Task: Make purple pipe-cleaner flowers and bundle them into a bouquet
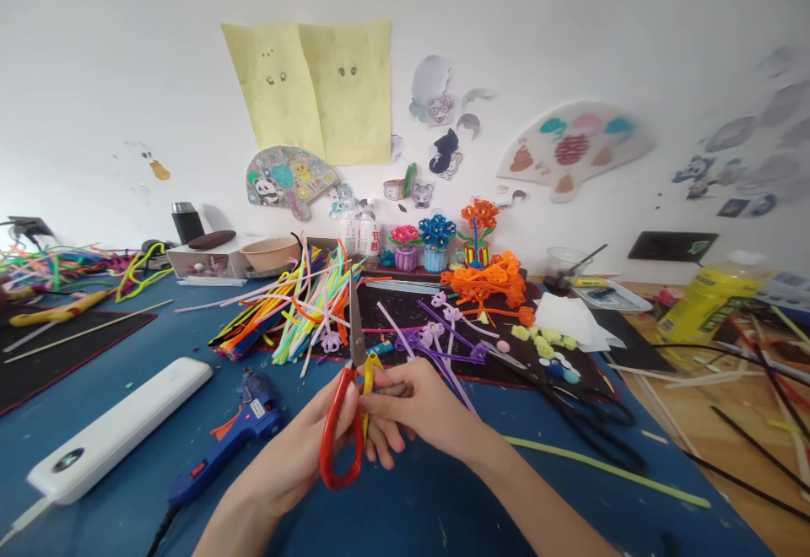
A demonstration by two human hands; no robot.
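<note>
My left hand (310, 430) is closed around red-handled scissors (342, 447), whose blades point up and away from me. Close against the scissors is a short, bent yellow pipe cleaner (370, 365), pinched between the fingertips of my right hand (430, 405). My two hands meet over the blue table, and the fingers partly hide the yellow piece. Beyond them lies a bundle of colourful pipe cleaners (316, 304). Purple pipe-cleaner flowers (436, 337) rest on a black mat to the right of the scissors' blades.
A blue glue gun (234, 439) and a white power bank (120, 430) lie to the left. Black scissors (588, 413) and a pale green pipe cleaner (607, 468) are at right. Orange pipe-cleaner flowers (487, 283), small flower pots (436, 260) and a yellow bottle (709, 300) stand farther back.
</note>
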